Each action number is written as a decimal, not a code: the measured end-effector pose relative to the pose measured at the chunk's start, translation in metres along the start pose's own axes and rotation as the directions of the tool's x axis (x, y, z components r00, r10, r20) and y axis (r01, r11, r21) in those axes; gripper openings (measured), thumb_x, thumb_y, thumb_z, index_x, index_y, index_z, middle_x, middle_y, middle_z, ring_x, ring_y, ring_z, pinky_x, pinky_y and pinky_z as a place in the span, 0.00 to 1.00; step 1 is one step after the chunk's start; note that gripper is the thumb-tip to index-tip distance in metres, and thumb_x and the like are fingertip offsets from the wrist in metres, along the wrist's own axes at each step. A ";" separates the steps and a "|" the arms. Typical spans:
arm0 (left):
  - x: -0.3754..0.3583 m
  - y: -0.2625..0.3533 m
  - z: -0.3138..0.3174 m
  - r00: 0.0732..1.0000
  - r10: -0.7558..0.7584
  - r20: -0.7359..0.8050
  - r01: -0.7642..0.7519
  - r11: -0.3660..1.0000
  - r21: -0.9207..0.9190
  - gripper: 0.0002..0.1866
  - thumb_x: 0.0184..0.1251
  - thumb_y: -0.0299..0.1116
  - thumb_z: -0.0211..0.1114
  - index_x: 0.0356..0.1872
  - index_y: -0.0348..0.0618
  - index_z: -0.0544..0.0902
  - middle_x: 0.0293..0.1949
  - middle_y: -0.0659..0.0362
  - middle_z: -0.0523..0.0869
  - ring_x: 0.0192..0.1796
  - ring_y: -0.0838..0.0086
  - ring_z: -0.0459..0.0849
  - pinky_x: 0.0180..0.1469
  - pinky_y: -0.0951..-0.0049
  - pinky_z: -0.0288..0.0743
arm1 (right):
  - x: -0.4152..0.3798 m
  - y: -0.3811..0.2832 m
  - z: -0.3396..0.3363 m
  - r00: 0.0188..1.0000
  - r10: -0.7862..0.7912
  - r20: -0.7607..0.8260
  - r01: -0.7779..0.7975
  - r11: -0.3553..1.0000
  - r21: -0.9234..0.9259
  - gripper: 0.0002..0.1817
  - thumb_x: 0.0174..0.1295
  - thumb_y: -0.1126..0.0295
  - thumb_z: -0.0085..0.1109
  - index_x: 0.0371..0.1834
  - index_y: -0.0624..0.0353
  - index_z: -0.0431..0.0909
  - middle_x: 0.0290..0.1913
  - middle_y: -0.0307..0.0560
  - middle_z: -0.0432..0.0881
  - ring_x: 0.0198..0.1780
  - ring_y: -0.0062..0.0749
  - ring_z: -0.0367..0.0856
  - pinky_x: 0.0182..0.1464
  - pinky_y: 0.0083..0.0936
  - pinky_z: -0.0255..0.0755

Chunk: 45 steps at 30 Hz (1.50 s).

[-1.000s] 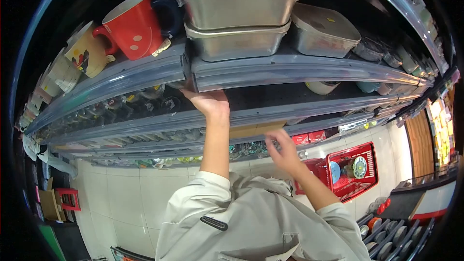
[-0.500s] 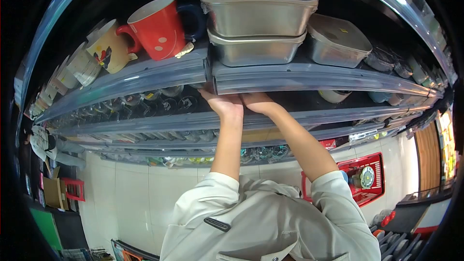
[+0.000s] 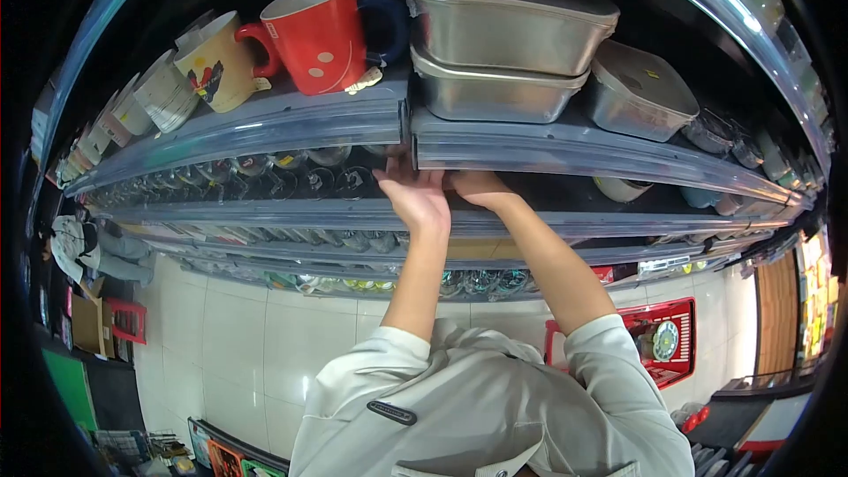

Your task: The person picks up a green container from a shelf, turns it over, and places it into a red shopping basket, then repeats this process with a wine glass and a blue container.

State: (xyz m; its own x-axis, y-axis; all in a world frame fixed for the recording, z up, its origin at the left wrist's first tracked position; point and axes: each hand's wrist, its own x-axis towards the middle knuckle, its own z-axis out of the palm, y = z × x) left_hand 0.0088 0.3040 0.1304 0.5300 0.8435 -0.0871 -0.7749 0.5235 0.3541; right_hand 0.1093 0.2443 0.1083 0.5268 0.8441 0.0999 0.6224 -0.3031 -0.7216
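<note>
Under the top shelf rail (image 3: 548, 152), both hands reach up side by side: the left hand (image 3: 415, 194) and the right hand (image 3: 477, 187) press fingers against the rail's underside, so whether either grip closes on anything cannot be told. Above sit stacked metal containers (image 3: 503, 44) and a red mug (image 3: 318, 35). Glassware (image 3: 291, 184) lines the shelf just left of the hands.

Shelf edge (image 3: 565, 155) blocks above; glasses (image 3: 327, 181) crowd left; open gap right.
</note>
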 end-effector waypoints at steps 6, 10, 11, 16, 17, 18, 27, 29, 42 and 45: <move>-0.033 0.033 -0.077 0.896 0.430 0.113 -0.403 0.679 0.614 0.21 0.77 0.44 0.46 0.60 0.40 0.69 0.48 0.54 0.74 0.51 0.65 0.74 0.54 0.64 0.68 | 0.001 -0.004 0.003 0.968 0.186 0.168 -0.248 0.804 0.541 0.24 0.71 0.61 0.53 0.60 0.70 0.67 0.54 0.60 0.79 0.51 0.38 0.83 0.55 0.30 0.77; -0.017 0.074 -0.068 0.658 0.430 0.618 -0.569 -0.254 0.782 0.14 0.68 0.35 0.59 0.49 0.39 0.80 0.52 0.48 0.74 0.58 0.56 0.69 0.62 0.56 0.60 | -0.002 -0.003 0.007 0.976 0.176 0.126 -0.216 0.804 0.553 0.21 0.72 0.62 0.52 0.57 0.71 0.69 0.48 0.58 0.82 0.48 0.37 0.85 0.51 0.29 0.81; -0.009 0.078 -0.068 0.661 0.387 0.643 -0.531 -0.363 0.765 0.15 0.68 0.36 0.59 0.51 0.40 0.80 0.54 0.48 0.73 0.61 0.54 0.67 0.64 0.54 0.58 | 0.000 -0.001 0.007 0.970 0.180 0.162 -0.240 0.815 0.528 0.22 0.72 0.62 0.52 0.59 0.70 0.68 0.49 0.55 0.82 0.48 0.35 0.85 0.50 0.28 0.81; 0.012 0.079 -0.074 0.734 0.207 0.646 -0.372 -0.674 0.638 0.24 0.69 0.47 0.56 0.59 0.45 0.77 0.62 0.44 0.71 0.67 0.49 0.64 0.69 0.41 0.48 | -0.001 0.000 0.013 0.980 0.162 0.119 -0.201 0.761 0.617 0.20 0.71 0.66 0.53 0.58 0.70 0.68 0.51 0.55 0.79 0.47 0.36 0.85 0.50 0.28 0.82; 0.014 0.077 -0.075 0.764 0.191 0.617 -0.360 -0.667 0.653 0.27 0.69 0.51 0.54 0.62 0.45 0.76 0.64 0.42 0.70 0.68 0.51 0.64 0.70 0.37 0.43 | -0.002 -0.001 0.013 0.980 0.164 0.108 -0.195 0.737 0.647 0.19 0.71 0.67 0.54 0.58 0.69 0.68 0.52 0.55 0.79 0.47 0.37 0.85 0.50 0.28 0.82; 0.015 0.075 -0.075 0.765 0.191 0.615 -0.360 -0.666 0.653 0.27 0.69 0.51 0.54 0.62 0.45 0.76 0.64 0.42 0.70 0.68 0.51 0.64 0.70 0.37 0.43 | -0.002 0.001 0.014 0.980 0.165 0.109 -0.196 0.737 0.646 0.19 0.71 0.67 0.54 0.58 0.69 0.68 0.52 0.55 0.79 0.47 0.37 0.85 0.50 0.28 0.82; 0.021 0.068 -0.076 0.798 0.202 0.567 -0.282 -0.707 0.648 0.29 0.69 0.52 0.52 0.62 0.43 0.76 0.65 0.47 0.71 0.67 0.58 0.66 0.69 0.36 0.38 | -0.007 -0.005 0.017 0.986 0.151 0.071 -0.163 0.779 0.606 0.19 0.71 0.67 0.53 0.59 0.68 0.67 0.48 0.55 0.80 0.45 0.36 0.85 0.48 0.28 0.82; 0.020 0.068 -0.076 0.800 0.205 0.563 -0.277 -0.708 0.650 0.29 0.69 0.52 0.53 0.62 0.42 0.76 0.65 0.49 0.71 0.66 0.59 0.66 0.70 0.36 0.38 | -0.008 -0.007 0.018 0.989 0.139 0.059 -0.146 0.778 0.611 0.19 0.71 0.66 0.52 0.59 0.68 0.68 0.47 0.55 0.80 0.45 0.35 0.85 0.48 0.28 0.82; 0.023 0.066 -0.082 0.773 0.235 0.589 -0.313 -0.667 0.676 0.29 0.68 0.51 0.52 0.60 0.37 0.76 0.65 0.46 0.71 0.67 0.56 0.65 0.69 0.37 0.38 | -0.006 0.000 0.011 0.987 0.120 0.111 -0.162 0.798 0.580 0.15 0.71 0.65 0.53 0.52 0.66 0.73 0.44 0.47 0.80 0.43 0.32 0.85 0.46 0.26 0.82; 0.023 0.066 -0.084 0.751 0.235 0.617 -0.324 -0.683 0.655 0.30 0.67 0.51 0.54 0.61 0.37 0.75 0.65 0.48 0.72 0.65 0.58 0.67 0.70 0.37 0.37 | -0.007 -0.002 0.009 0.982 0.135 0.129 -0.185 0.797 0.575 0.14 0.71 0.66 0.53 0.51 0.67 0.73 0.43 0.47 0.80 0.44 0.31 0.85 0.47 0.25 0.82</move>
State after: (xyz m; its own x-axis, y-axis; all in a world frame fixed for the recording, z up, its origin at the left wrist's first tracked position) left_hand -0.0598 0.3680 0.0735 0.4280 0.6824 0.5925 0.5825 -0.7096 0.3964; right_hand 0.0992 0.2426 0.1032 0.5271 0.8453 -0.0879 0.0652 -0.1433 -0.9875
